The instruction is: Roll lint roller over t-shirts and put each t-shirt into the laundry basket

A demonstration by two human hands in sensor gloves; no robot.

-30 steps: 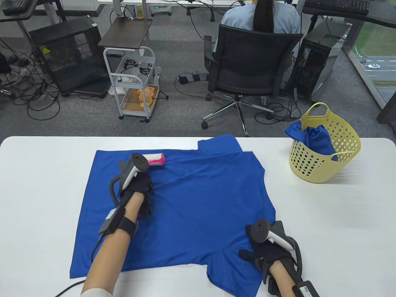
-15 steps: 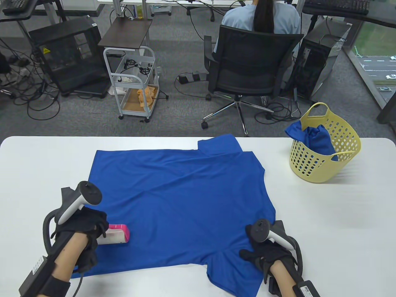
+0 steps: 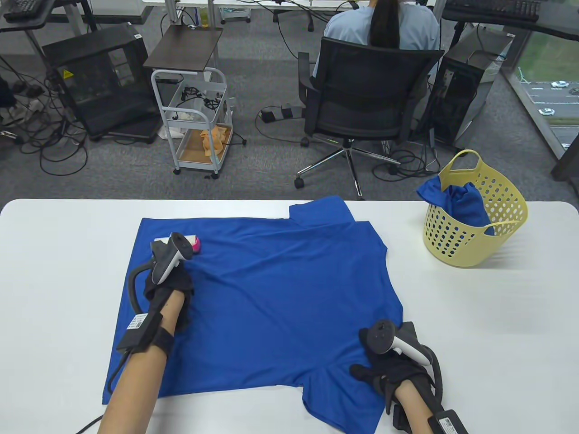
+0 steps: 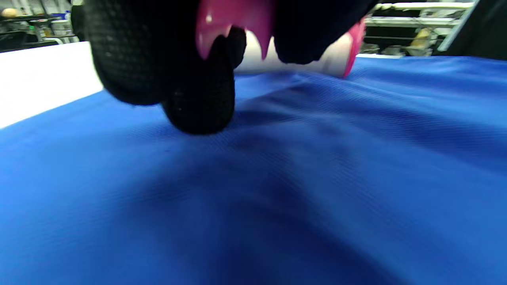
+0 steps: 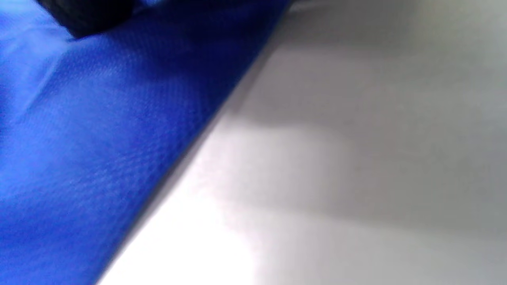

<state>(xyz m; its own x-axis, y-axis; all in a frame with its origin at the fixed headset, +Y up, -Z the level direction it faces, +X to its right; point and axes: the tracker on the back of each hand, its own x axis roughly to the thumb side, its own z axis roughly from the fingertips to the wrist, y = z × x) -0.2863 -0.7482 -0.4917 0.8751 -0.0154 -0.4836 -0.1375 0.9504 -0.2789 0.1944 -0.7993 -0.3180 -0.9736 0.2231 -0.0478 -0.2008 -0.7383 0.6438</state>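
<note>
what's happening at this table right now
A person is cleaning a blue t-shirt spread flat on the white table. The left hand grips a pink lint roller and has it down on the shirt near the far left corner. The right hand rests on the shirt's near right edge. A yellow laundry basket at the far right already holds blue fabric.
</note>
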